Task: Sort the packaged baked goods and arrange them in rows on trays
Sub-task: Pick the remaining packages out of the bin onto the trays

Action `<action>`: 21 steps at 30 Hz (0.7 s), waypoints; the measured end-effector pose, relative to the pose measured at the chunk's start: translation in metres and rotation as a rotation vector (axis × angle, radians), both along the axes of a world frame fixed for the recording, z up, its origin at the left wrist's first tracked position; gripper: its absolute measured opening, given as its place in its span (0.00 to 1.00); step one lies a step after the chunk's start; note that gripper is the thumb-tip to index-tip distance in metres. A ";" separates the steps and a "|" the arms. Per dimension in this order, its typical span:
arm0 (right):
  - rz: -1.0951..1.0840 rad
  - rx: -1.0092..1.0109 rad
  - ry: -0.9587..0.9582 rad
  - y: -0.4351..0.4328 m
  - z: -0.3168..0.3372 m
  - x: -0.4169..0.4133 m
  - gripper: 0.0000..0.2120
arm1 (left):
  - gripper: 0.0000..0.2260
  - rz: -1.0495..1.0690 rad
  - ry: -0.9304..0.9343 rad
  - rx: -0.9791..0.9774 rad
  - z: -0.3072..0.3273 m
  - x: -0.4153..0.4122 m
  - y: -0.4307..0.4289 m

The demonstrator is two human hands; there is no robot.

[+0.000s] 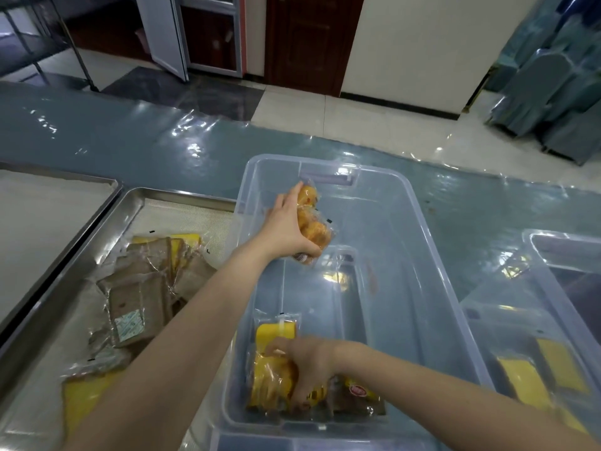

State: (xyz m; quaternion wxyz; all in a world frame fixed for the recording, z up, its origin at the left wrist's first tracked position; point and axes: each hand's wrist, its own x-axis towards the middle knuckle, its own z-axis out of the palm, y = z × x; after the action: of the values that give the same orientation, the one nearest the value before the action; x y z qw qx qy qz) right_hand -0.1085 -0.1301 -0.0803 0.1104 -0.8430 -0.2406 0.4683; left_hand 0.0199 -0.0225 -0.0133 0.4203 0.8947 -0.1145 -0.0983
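My left hand (287,229) grips a stack of clear packets of round golden buns (313,222), held above the far part of the clear plastic bin (422,242). My right hand (309,369) reaches into the bin's near end and grips a packet of yellow cake (271,382). More packets lie under it, one yellow slab (274,332) and a brown one with a red label (357,398). A steel tray (97,242) on the left holds several brown sliced-bread packets (140,304) and yellow packets (84,395) in a loose heap.
A second steel tray (48,216) sits at the far left. Another clear bin (536,288) at the right holds yellow packets (527,382). The table (130,138) is covered in shiny blue-grey plastic. Beyond it are a tiled floor and doors.
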 end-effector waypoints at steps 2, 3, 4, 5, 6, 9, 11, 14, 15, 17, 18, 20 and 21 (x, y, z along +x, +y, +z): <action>0.020 -0.006 0.021 0.002 0.003 0.003 0.38 | 0.59 -0.001 0.000 0.004 0.000 0.001 -0.001; 0.040 0.007 0.027 0.004 0.005 0.003 0.35 | 0.59 0.001 0.002 0.007 0.000 0.001 -0.001; 0.059 0.030 0.012 0.004 0.006 0.002 0.31 | 0.59 0.003 0.002 0.010 -0.001 0.002 -0.001; 0.066 0.052 -0.013 0.004 0.007 0.000 0.28 | 0.59 0.004 0.002 0.013 -0.001 0.003 -0.002; 0.064 0.074 -0.025 0.002 0.006 -0.002 0.27 | 0.59 0.003 0.002 0.016 -0.001 0.003 -0.002; 0.004 0.095 0.068 -0.005 0.005 -0.006 0.30 | 0.59 -0.010 0.002 0.018 -0.002 0.004 -0.002; -0.027 0.081 0.114 -0.010 0.007 -0.002 0.37 | 0.59 -0.012 0.004 0.016 -0.002 0.004 -0.002; -0.173 0.124 0.117 -0.023 0.023 0.015 0.39 | 0.59 -0.007 0.004 -0.012 -0.002 0.004 -0.002; -0.259 0.160 0.097 -0.032 0.032 0.022 0.35 | 0.59 -0.004 0.005 -0.030 -0.002 0.004 -0.002; -0.503 0.238 -0.001 -0.055 0.051 0.037 0.30 | 0.60 0.009 0.016 -0.074 0.000 0.002 -0.001; -0.673 0.300 -0.056 -0.067 0.059 0.042 0.30 | 0.60 0.022 0.025 -0.103 0.002 0.001 -0.001; -1.074 0.534 -0.126 -0.086 0.070 0.049 0.32 | 0.60 0.044 0.040 -0.182 0.005 0.000 -0.001; -1.248 0.687 -0.130 -0.090 0.074 0.051 0.32 | 0.60 0.045 0.044 -0.224 0.007 -0.002 -0.001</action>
State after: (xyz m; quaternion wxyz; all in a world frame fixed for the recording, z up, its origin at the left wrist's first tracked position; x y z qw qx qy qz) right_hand -0.0579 -0.2205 -0.0065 0.6023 -0.7672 0.1469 0.1642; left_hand 0.0179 -0.0235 -0.0059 0.5223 0.8420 -0.0953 -0.0951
